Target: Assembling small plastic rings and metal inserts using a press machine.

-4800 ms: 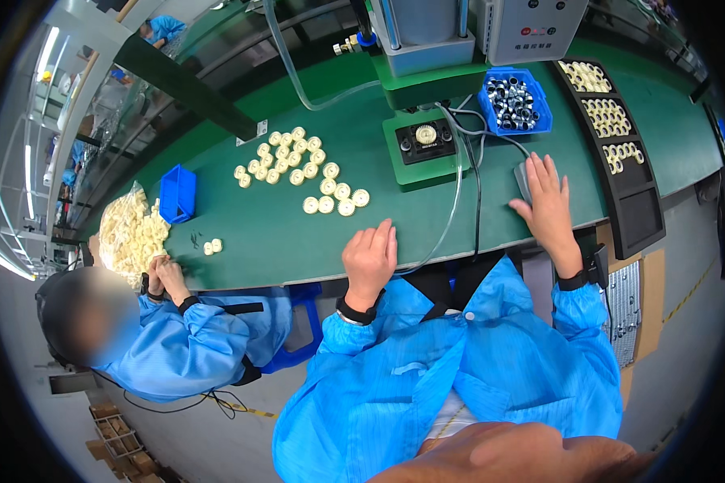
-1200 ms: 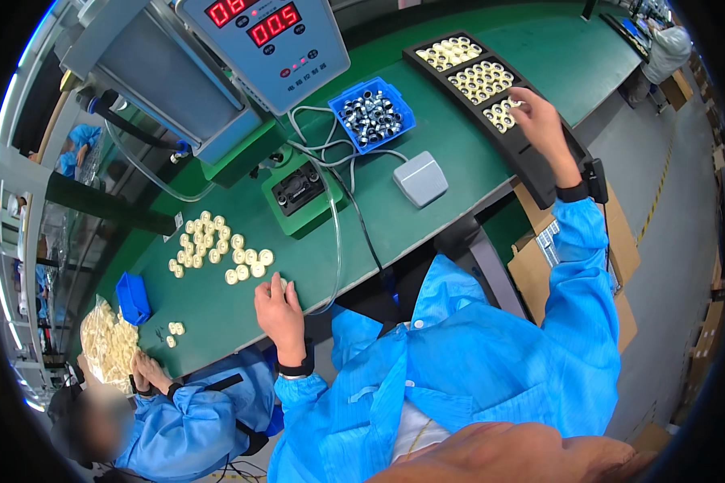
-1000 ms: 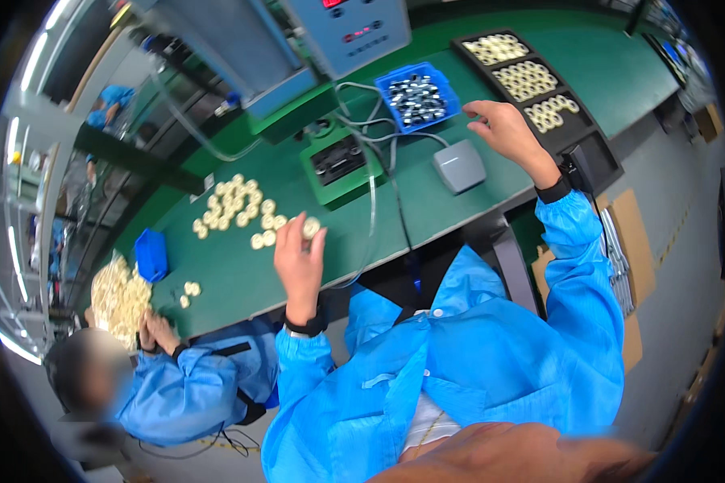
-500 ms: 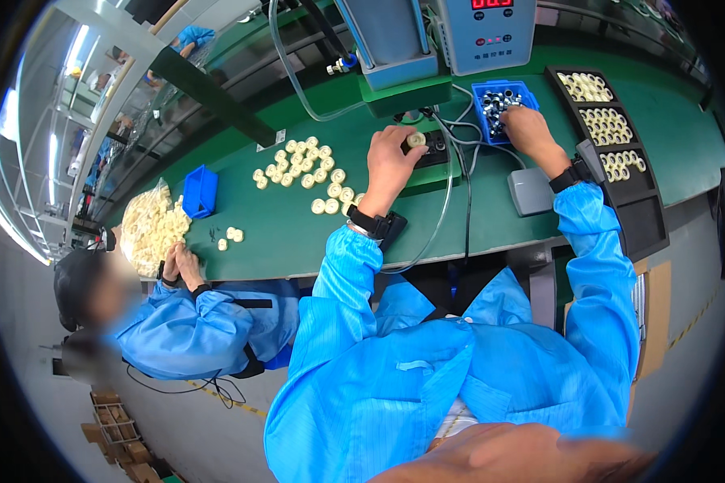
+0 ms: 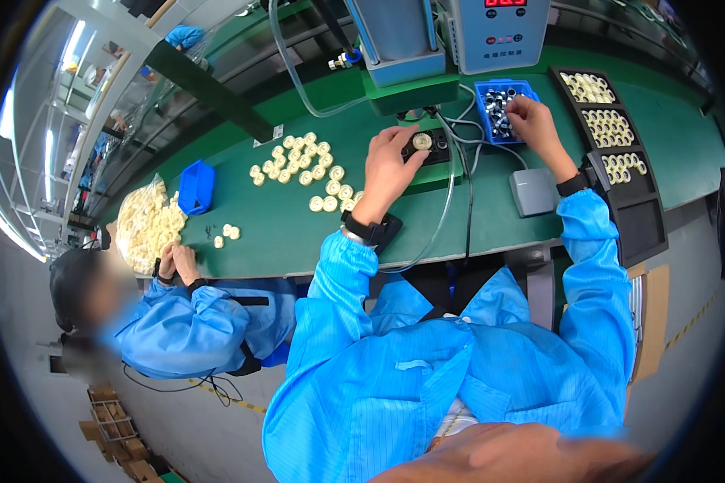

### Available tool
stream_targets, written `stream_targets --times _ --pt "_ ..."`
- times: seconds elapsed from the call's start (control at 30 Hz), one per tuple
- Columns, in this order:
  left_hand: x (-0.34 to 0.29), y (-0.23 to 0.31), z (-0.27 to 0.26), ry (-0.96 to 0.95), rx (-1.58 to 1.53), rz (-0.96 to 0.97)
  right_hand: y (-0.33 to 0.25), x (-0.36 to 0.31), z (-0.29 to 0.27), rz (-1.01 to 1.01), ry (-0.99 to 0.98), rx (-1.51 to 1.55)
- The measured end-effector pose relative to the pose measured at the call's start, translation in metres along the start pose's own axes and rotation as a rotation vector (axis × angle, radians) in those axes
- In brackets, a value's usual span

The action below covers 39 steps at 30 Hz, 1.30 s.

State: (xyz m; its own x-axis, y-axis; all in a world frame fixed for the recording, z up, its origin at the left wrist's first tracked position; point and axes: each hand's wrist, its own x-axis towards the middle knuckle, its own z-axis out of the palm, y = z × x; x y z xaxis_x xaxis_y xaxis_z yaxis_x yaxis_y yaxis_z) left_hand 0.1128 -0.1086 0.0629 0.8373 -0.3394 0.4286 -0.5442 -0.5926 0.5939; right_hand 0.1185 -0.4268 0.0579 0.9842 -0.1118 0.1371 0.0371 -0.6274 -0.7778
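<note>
My left hand [image 5: 388, 165] has its thumb and index finger around a small round cream-coloured wheel [image 5: 422, 142]. The wheel sits at the black fixture block [image 5: 438, 146] on the green base beneath the press. My right hand [image 5: 533, 126] is at the right side of a blue bin [image 5: 526, 84] of small shiny metal sleeves [image 5: 498, 109]. Its fingertips are pinched together at the edge of the pile; what they hold, if anything, is too small to make out.
The press [image 5: 411, 92] overhangs my left hand; hoses and cables hang beside it. A control box [image 5: 501, 36] stands behind. A black tray [image 5: 641, 213] holds wheels at right, near a grey box [image 5: 533, 193]. Loose wheels [image 5: 302, 157] lie left; a co-worker [image 5: 193, 330] sits beyond.
My left hand has lowered the wheel onto the fixture, its face now turned up. My right hand has drawn slightly up and right from the middle of the metal sleeves.
</note>
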Motion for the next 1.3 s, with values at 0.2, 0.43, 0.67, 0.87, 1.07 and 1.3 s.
stream_targets --times 0.2,0.43,0.67,0.87,1.07,1.3 --pt "-0.046 0.001 -0.039 0.067 0.289 0.055 -0.042 -0.036 0.009 0.181 -0.141 1.116" --pt "-0.098 -0.043 -0.091 0.032 0.550 -0.207 -0.067 -0.048 0.046 0.181 -0.310 1.380" --pt "-0.123 -0.057 -0.099 -0.058 0.547 -0.294 -0.091 -0.036 0.091 0.305 -0.281 1.333" --pt "-0.126 -0.063 -0.102 -0.071 0.534 -0.309 -0.127 -0.025 0.104 0.216 -0.138 1.355" --pt "-0.129 -0.067 -0.103 -0.049 0.523 -0.292 -0.138 -0.034 0.095 0.173 -0.126 1.397" --pt "-0.130 -0.065 -0.102 -0.054 0.533 -0.285 -0.143 -0.038 0.090 0.152 -0.098 1.420"
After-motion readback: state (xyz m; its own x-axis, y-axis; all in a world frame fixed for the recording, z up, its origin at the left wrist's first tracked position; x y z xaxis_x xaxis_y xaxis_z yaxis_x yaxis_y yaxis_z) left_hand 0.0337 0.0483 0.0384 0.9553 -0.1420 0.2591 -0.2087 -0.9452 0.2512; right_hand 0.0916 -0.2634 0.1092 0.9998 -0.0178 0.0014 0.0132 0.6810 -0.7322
